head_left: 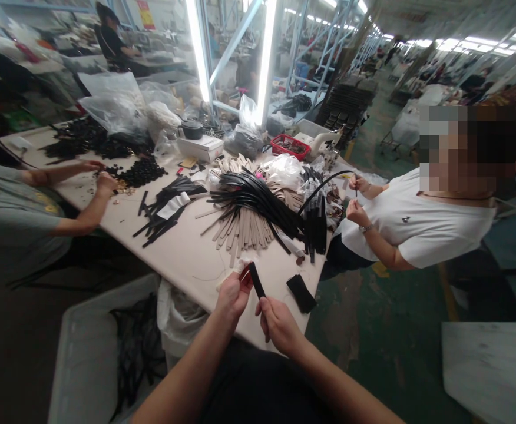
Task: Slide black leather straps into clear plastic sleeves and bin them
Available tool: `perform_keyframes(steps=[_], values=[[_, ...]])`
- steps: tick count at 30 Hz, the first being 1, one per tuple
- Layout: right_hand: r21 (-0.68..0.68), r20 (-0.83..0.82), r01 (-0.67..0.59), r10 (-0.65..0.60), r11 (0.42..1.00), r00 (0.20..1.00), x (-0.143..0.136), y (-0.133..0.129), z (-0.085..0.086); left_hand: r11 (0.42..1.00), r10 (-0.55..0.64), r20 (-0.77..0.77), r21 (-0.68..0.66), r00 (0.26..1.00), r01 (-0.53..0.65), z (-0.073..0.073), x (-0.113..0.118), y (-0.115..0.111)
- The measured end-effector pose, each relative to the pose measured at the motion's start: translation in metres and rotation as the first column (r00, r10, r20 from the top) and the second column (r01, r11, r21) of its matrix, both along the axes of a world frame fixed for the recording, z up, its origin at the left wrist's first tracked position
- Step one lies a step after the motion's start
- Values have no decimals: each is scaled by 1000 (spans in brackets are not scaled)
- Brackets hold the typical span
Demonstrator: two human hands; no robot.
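Note:
A short black strip [257, 281] is held between my two hands above the table's front edge. My right hand [278, 324] pinches its lower end, fingers curled. My left hand [235, 291] is at its upper end, fingers bent, with something whitish by the fingertips that is too small to name. Right of my hands lies a black folded piece [301, 293] at the table edge. Beyond them a large bundle of long black strips [258, 197] lies across beige strips [242, 232]. More black strips with a white wrap [173, 206] lie to the left.
The pale table [187, 259] carries a red basket [290, 147], plastic bags [116, 106] and black pieces [143, 172]. A person in white [439, 218] works at the right; another person's hands [105, 179] are at the left. A white bin [81, 359] stands below left.

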State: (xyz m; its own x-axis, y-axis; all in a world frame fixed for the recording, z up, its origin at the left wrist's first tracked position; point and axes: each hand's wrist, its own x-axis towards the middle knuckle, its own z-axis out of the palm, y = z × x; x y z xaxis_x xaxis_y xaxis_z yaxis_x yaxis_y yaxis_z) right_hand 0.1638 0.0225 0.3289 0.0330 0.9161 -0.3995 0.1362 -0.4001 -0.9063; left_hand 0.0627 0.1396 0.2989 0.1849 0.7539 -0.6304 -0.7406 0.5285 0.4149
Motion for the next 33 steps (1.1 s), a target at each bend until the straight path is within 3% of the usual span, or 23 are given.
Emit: perform_keyframes(steps=[9,17,23,27,31,33], values=[[13,91,-11,10,1000,996,2,4,3,1000,-11,-24,2,1000,11,-4,0,1],[113,254,-49,19,992,967,3,6,-1,1000,-8,-44,-1,999,8,1,-1,0],[93,229,-51,29,994,973,1,8,-5,998,-28,-97,49,995,33,6,-4,1],[-31,101,-11,14,999,995,5,18,-5,977,-137,-148,142,979,158,-2,-5,-12],[-39,-58,-13,11,999,998,13,31,-8,868,-379,-262,231,888,439,-17,-7,-32],[-47,-174,-24,16,999,985,17,31,-12,849,-375,-330,253,867,464,-21,-13,-33]])
